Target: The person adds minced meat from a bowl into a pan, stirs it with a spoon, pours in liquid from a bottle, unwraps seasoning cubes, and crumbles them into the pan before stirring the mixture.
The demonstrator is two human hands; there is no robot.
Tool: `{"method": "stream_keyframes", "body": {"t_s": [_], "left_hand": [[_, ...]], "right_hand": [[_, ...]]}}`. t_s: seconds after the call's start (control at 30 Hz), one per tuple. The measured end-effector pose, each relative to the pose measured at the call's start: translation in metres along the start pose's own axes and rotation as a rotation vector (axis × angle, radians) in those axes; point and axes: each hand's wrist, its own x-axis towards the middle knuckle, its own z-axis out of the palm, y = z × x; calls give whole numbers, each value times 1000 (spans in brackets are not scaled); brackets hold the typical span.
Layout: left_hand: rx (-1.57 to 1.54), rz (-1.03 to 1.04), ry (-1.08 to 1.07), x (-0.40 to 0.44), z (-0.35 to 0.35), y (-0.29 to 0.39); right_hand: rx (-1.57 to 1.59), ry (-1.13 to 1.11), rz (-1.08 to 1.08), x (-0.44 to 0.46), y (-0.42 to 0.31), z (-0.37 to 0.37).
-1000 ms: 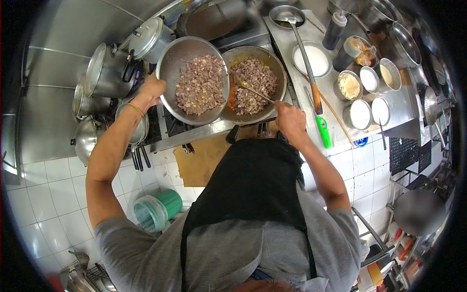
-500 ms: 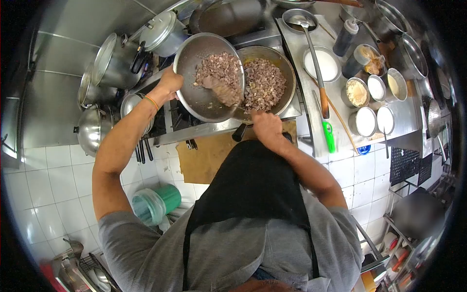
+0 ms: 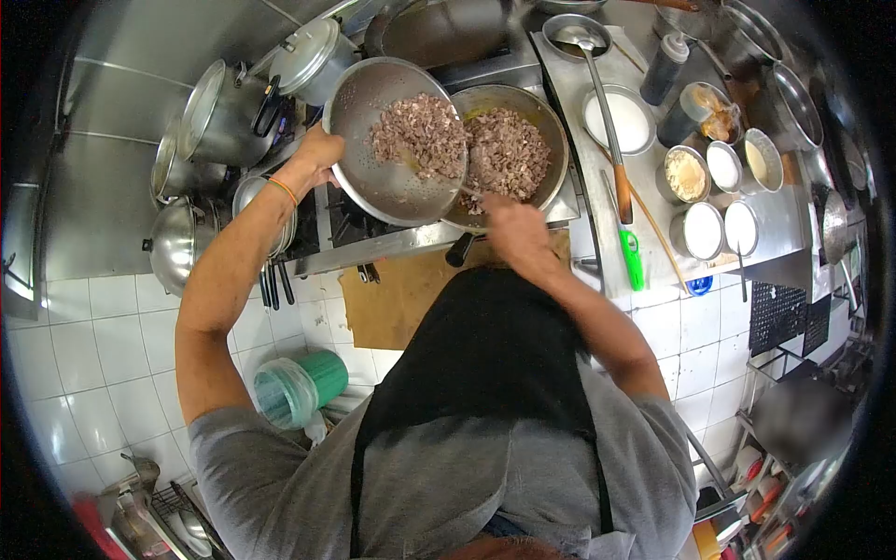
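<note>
Steel counter (image 3: pixel 782 222): far end carries a dark bowl (image 3: pixel 560 49) with a ladle (image 3: pixel 605 121) resting in it, its wooden grip over the counter. Alongside: wide bowl of white contents (image 3: pixel 621 121); dark squeeze bottle (image 3: pixel 665 70); beige powder cup (image 3: pixel 686 175); yellowish cup (image 3: pixel 761 166); small white cup (image 3: pixel 722 166); two more white-filled cups (image 3: pixel 702 231) side by side. Green lighter (image 3: pixel 633 261) near the front edge; a thin wooden stick (image 3: pixel 660 231) beside it.

Stove (image 3: pixel 373 245): pan (image 3: pixel 562 154) of chopped food on it; large dark pan (image 3: pixel 434 37) behind.

Tiled floor (image 3: pixel 112 355): green bin (image 3: pixel 327 376), lined; brown sheet (image 3: pixel 401 297) lying partly below the stove front.
</note>
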Motion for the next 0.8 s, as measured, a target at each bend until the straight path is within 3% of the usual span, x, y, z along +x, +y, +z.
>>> {"method": "stream_keyframes", "body": {"t_s": [0.13, 0.2, 0.3, 0.57, 0.8], "left_hand": [[-19, -175, 4, 10, -4, -2], [-40, -155, -24, 7, -6, -3], [-51, -140, -20, -12, -5, 0], [-8, -171, -10, 1, -1, -16], [-23, 20, -2, -8, 2, -1]], "right_hand": [[28, 79, -179, 20, -18, 47], [-143, -161, -96, 24, -17, 51], [-117, -68, 41, 13, 11, 39], [-71, -58, 150, -26, 16, 9], [-94, -62, 159, -32, 20, 5]]}}
